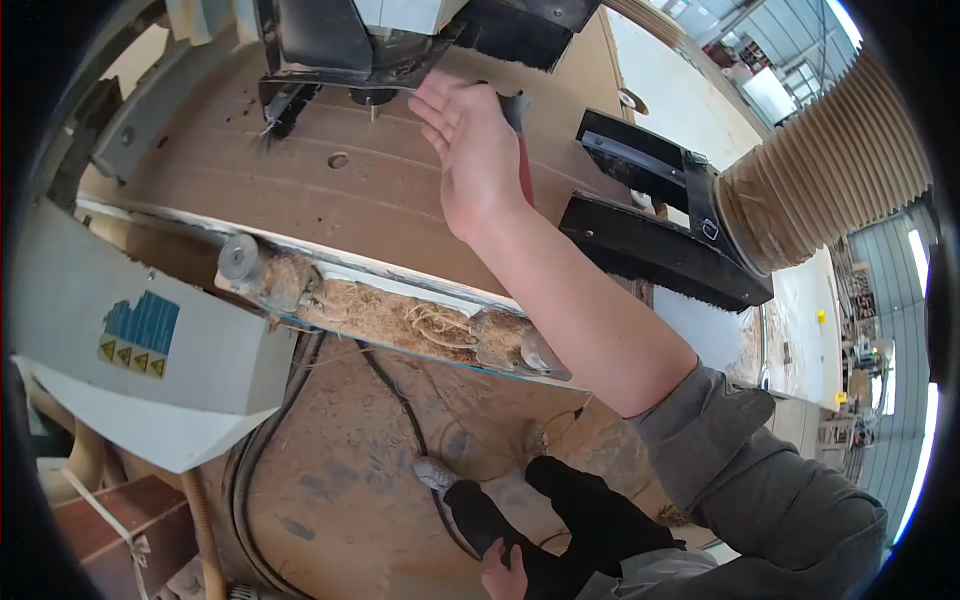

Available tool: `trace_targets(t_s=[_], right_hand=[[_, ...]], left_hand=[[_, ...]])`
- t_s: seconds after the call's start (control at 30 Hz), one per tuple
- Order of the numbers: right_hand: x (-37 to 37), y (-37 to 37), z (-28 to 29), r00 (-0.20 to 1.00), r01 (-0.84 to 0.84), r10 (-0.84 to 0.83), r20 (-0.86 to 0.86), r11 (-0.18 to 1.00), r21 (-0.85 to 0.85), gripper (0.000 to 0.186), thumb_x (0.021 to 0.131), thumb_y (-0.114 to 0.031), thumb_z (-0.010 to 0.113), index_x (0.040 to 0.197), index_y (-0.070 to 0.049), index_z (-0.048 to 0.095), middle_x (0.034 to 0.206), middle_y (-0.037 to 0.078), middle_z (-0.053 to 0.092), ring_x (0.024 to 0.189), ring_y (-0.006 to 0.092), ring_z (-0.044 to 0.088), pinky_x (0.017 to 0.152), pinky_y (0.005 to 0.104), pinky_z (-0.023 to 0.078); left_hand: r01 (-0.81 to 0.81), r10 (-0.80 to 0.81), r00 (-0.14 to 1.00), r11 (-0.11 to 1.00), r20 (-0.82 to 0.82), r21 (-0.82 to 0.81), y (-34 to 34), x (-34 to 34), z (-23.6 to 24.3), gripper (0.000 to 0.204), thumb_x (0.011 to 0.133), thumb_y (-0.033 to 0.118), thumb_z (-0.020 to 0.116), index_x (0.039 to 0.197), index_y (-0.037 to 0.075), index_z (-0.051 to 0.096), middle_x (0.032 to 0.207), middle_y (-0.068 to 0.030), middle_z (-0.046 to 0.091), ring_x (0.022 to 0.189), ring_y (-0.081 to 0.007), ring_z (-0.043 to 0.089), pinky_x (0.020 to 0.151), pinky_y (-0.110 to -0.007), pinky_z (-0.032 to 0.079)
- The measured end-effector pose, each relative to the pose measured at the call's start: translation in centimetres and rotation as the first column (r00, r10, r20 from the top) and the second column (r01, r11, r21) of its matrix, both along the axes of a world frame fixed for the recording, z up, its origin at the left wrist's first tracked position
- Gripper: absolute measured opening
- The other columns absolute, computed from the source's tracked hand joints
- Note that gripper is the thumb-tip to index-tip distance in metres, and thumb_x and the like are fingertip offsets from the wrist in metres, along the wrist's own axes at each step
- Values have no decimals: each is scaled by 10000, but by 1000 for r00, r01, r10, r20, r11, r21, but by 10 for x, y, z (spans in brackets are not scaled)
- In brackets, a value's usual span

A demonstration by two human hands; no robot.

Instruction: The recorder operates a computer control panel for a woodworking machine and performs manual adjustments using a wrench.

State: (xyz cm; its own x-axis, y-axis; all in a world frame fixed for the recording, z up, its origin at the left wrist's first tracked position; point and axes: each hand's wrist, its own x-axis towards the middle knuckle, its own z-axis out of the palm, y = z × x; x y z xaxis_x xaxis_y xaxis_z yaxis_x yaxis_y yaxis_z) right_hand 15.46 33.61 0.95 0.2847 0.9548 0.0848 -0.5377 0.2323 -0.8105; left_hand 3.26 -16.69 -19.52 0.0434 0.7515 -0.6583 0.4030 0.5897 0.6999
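Observation:
My right hand [470, 135] reaches over a brown board [390, 225], fingers stretched out and slightly apart. Its fingertips are at the edge of the black dust guard [340, 78] under a machine head. A thin metal bit [374, 111] points down just left of the fingers. Behind the hand shows a red, dark-tipped thing [525, 170]; it is mostly covered, and I cannot make out its kind or whether the hand touches it. Low in the view, my left hand [503, 572] hangs by my leg with fingers apart, holding nothing visible.
A black brush-edged dust hood [660, 250] with a thick ribbed hose [820, 160] stands to the right. Sawdust fills the machine's front rail [400, 315]. At left is a grey machine housing [160, 330]. Black cables [400, 400] lie across the dusty floor near my feet.

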Motion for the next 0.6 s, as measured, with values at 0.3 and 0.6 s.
trace_targets(t_s=[0.3,0.6], right_hand=[[-6,21,5,775,76,46,630,983,-165,195,856,-67,569,1019,-73,674,959,19,631,834,124,481,778,235,372],[-5,29,-3,817,115,-21,576,985,-126,215,846,-63,588,1043,-78,671,918,15,619,795,114,483,725,230,375]], left_hand=[[73,-71,997,994,29,-77,-1,-14,-7,402,916,237,683,1219,-24,630,1108,-169,698,999,-290,678,874,-368,531],[73,-74,997,990,1,-122,-4,-21,-3,407,918,245,682,1220,-23,631,1112,-169,699,1006,-289,680,876,-369,533]])
